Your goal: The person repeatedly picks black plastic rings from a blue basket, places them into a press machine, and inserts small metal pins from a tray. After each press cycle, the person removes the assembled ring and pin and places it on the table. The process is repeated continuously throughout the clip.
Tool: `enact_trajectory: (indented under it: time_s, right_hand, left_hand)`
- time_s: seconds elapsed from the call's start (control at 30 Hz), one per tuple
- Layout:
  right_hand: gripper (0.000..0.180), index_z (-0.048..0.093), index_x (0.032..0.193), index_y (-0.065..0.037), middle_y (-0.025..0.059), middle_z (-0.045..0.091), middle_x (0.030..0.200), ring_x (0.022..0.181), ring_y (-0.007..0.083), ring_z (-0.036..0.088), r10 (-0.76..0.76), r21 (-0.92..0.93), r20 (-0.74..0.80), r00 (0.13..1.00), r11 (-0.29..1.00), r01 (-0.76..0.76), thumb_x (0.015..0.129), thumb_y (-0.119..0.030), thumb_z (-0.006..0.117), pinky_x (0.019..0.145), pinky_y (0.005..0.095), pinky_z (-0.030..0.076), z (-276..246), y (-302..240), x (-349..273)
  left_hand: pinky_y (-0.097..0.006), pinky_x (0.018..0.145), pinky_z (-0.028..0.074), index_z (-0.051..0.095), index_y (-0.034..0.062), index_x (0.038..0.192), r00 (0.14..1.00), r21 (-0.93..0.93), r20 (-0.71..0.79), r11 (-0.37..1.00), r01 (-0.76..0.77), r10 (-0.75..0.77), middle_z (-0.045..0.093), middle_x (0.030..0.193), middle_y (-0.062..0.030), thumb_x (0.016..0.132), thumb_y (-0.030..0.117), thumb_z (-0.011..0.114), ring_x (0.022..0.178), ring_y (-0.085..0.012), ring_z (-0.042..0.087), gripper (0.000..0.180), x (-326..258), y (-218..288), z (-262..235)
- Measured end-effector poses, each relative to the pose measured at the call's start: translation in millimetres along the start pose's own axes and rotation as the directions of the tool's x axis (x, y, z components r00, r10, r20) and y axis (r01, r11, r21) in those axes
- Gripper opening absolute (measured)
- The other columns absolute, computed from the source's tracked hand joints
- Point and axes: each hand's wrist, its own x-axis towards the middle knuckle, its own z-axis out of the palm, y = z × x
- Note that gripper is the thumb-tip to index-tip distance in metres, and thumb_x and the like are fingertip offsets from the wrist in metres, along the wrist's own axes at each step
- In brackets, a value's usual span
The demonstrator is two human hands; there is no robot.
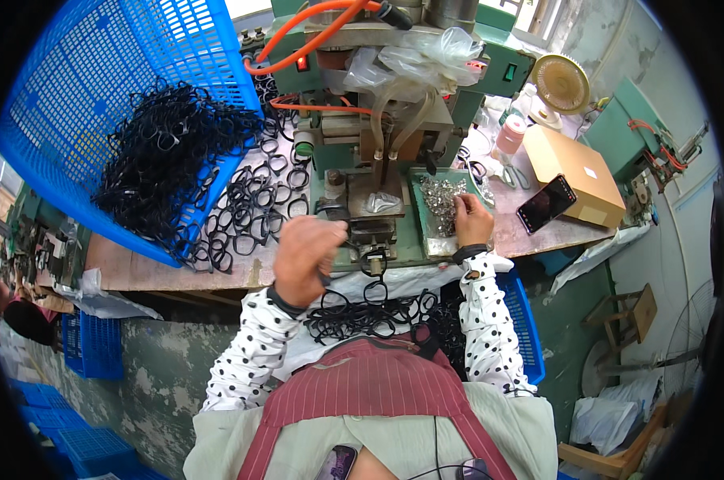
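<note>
My left hand (304, 258) is closed beside the front of a green bench machine (406, 240); its curled fingers hide most of what they grip, though a bit of dark plastic shows by them. A black eyeglass frame (374, 290) hangs at the small metal jig (373, 232), just right of that hand. Over a shallow tray of small shiny metal parts (442, 200), my right hand (474, 221) has its fingertips pinched together among the pieces. Whatever sits between them is too small to make out. More black eyeglass frames (354, 318) lie heaped on my lap.
A large blue basket (50, 88) of black frames tilts at the left, with loose frames (246, 204) spread beside it. To the right are a phone (546, 204) against a cardboard box (574, 172), scissors (516, 176) and a pink bottle (511, 134). Orange hoses (306, 20) cross above.
</note>
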Motion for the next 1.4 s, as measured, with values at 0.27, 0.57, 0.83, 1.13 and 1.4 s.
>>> enact_trajectory:
  time_s: [0.27,0.57,0.83,1.13,1.4]
  right_hand:
    - [0.008,0.062,0.087,-0.007,0.0102,0.068,0.072,0.063,0.0251,0.066,0.143,0.207,0.099,0.985,0.965,-0.161,0.085,-0.014,0.064,0.060,0.0361,0.050,2.6,24.1,-2.0]
    - [0.010,0.063,0.101,-0.004,0.0041,0.070,0.088,0.060,0.0048,0.057,0.342,0.567,0.370,0.864,0.654,-0.501,0.092,-0.008,0.059,0.049,0.0180,0.041,-22.8,8.3,-1.7]
    - [0.010,0.072,0.090,-0.007,0.0042,0.067,0.071,0.064,0.0075,0.058,0.174,0.427,0.159,0.972,0.875,-0.227,0.081,-0.007,0.067,0.060,0.0244,0.046,-13.9,4.1,-9.5]
    - [0.017,0.072,0.095,-0.001,0.0091,0.071,0.088,0.078,0.0133,0.064,0.052,0.610,0.282,0.958,0.761,-0.221,0.079,0.002,0.066,0.072,0.0256,0.050,-31.8,-98.7,2.1]
    - [0.043,0.055,0.112,-0.001,0.0067,0.069,0.080,0.053,0.0045,0.041,0.086,0.649,0.339,0.937,0.699,-0.299,0.074,-0.003,0.073,0.050,0.0207,0.035,-14.5,-155.4,-8.6]
  left_hand:
    - [-0.041,0.059,0.050,0.066,0.0030,0.086,0.495,0.475,0.447,0.667,0.574,-0.745,0.065,0.068,-0.0168,0.090,0.017,0.054,0.061,-0.0316,0.065,0.019,-123.6,21.7,-30.9]
    - [-0.052,0.067,0.051,0.067,0.0048,0.089,0.126,0.592,0.647,0.601,0.537,-0.752,0.066,0.077,-0.0226,0.085,0.025,0.053,0.074,-0.0407,0.064,0.025,-201.8,-16.3,84.5]
    - [-0.045,0.073,0.054,0.058,0.0158,0.124,0.339,-0.022,0.898,0.742,0.670,-0.280,0.063,0.115,-0.0200,0.093,0.028,0.049,0.100,-0.0337,0.063,0.034,-156.9,35.8,176.9]
    - [-0.041,0.077,0.049,0.064,0.0053,0.107,0.396,-0.315,0.917,0.678,0.664,0.038,0.065,0.094,-0.0150,0.092,0.028,0.059,0.089,-0.0347,0.062,0.028,-73.4,29.5,59.7]
    - [-0.029,0.076,0.050,0.058,-0.0018,0.121,0.868,-0.481,0.131,0.735,0.477,-0.478,0.067,0.100,-0.0112,0.099,0.014,0.050,0.083,-0.0155,0.062,0.028,58.4,-1.6,-16.9]
